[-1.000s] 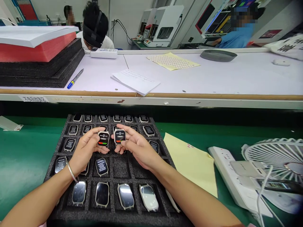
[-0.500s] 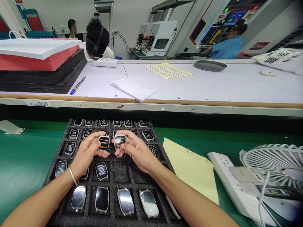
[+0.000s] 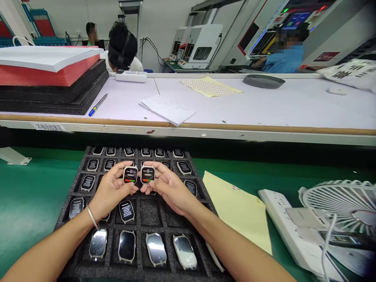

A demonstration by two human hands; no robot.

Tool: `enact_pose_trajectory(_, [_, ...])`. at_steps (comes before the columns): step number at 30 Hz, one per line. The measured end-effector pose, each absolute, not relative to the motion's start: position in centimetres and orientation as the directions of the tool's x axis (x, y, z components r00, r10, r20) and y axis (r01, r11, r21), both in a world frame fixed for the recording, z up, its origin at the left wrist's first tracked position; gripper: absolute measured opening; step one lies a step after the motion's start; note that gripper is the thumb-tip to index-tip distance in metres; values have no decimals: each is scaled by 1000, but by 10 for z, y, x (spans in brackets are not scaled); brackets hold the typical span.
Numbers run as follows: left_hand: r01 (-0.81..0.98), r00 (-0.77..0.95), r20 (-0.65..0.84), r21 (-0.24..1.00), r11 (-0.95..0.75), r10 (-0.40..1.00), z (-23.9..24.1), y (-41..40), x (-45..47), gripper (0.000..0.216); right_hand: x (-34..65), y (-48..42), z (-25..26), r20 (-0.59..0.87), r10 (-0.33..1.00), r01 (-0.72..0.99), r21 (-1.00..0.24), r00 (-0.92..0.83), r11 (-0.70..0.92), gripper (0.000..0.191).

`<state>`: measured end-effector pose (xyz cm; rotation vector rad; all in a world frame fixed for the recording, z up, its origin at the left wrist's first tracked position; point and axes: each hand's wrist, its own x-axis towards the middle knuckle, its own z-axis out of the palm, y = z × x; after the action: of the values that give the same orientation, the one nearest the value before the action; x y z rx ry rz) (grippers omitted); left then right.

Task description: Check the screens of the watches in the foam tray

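Note:
My left hand [image 3: 113,190] is closed around a strapless smartwatch [image 3: 130,174], its lit screen showing text above a red and green bar. A matching smartwatch [image 3: 147,174] with a similar lit screen is gripped in my right hand [image 3: 166,186]. Both are held side by side, a small gap apart, over a black foam tray [image 3: 111,270]. Several more watch bodies sit in the tray's compartments, such as one with white text [image 3: 127,211] and a dark-screened one [image 3: 127,246]. My hands and forearms cover part of the tray.
Right of the tray lie a yellow sheet [image 3: 235,211], a white power strip [image 3: 282,223] and a white fan [image 3: 337,203]. A raised shelf [image 3: 223,113] behind carries papers [image 3: 167,109], a pen [image 3: 98,105] and stacked foam [image 3: 53,96]. Other people [image 3: 122,47] are beyond it.
Both watches have turned to face me more squarely and come slightly closer together. My left thumb has moved down off its screen, my right thumb to the lower edge of its watch.

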<state>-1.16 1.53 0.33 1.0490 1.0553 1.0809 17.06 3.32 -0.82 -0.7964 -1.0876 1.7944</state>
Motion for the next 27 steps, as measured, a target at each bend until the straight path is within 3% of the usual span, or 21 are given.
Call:
enact_pose_trajectory(5, [-153, 145, -135, 976, 157, 980, 5, 14, -11, 52, 171, 33, -8, -84, 908, -347, -907, -410, -240, 45])
enact_pose_trajectory(17, [-88, 108, -127, 987, 137, 986, 6, 15, -11, 39, 171, 33, -10, -99, 903, -318, -915, -418, -247, 28])
enact_pose_trajectory(23, [-106, 114, -132, 984, 144, 985, 6, 14, -12, 39, 172, 33, -10, -84, 899, -327, -914, -430, -242, 36])
enact_pose_trajectory(27, [-65, 115, -127, 989, 135, 985, 6, 14, -12, 31, 172, 33, -9, -128, 897, -299, -915, -424, -272, 28])
